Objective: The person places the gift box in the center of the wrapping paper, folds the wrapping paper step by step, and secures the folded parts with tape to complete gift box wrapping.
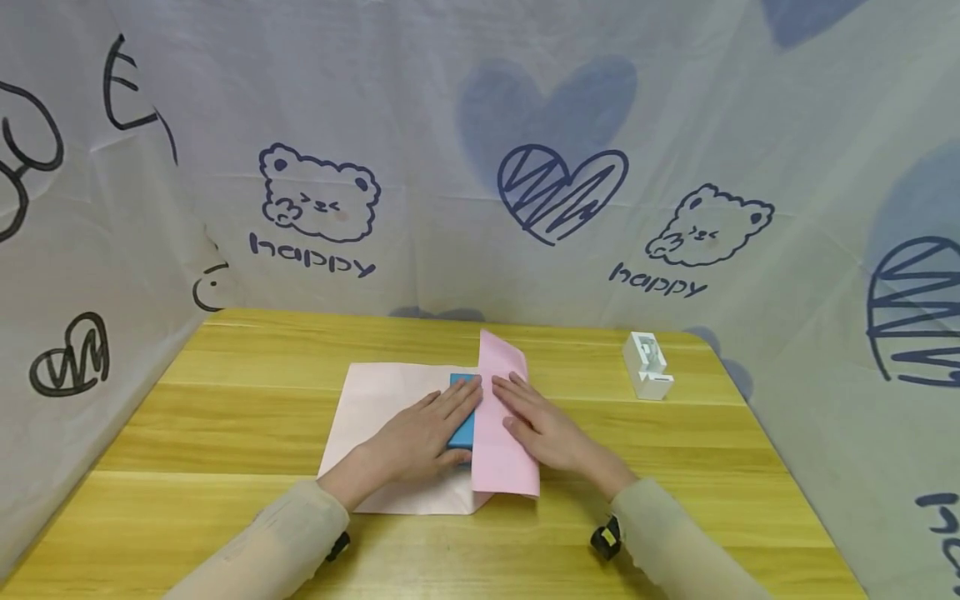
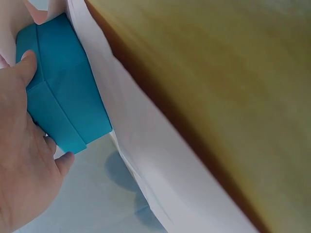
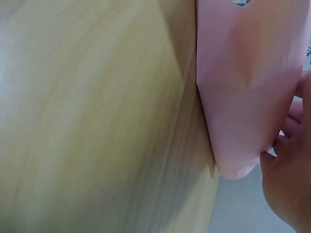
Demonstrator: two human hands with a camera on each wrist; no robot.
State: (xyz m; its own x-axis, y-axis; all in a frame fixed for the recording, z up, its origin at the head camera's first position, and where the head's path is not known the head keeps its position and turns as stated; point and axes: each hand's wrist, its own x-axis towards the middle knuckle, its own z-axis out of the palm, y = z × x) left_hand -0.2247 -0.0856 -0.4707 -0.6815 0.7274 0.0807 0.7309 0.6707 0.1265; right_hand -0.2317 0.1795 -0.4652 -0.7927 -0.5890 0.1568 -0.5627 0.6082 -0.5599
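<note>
A blue box (image 1: 462,432) lies on a sheet of pink paper (image 1: 378,392), whose right part is folded up and over the box's right side. My left hand (image 1: 427,429) holds the box from above. Its thumb is at the near edge and its fingers reach across the top; in the left wrist view the thumb lies against the blue box (image 2: 73,82). My right hand (image 1: 543,425) presses on the raised pink flap (image 1: 504,458) with fingers extended. From the right wrist, those fingers touch the outer face of the pink paper (image 3: 248,111), which bulges and hides the box.
A small white block-shaped object (image 1: 647,367) with a notched top stands at the back right of the wooden table (image 1: 600,517). A white cloth (image 1: 435,108) printed with bears and hearts hangs behind the table and along both sides.
</note>
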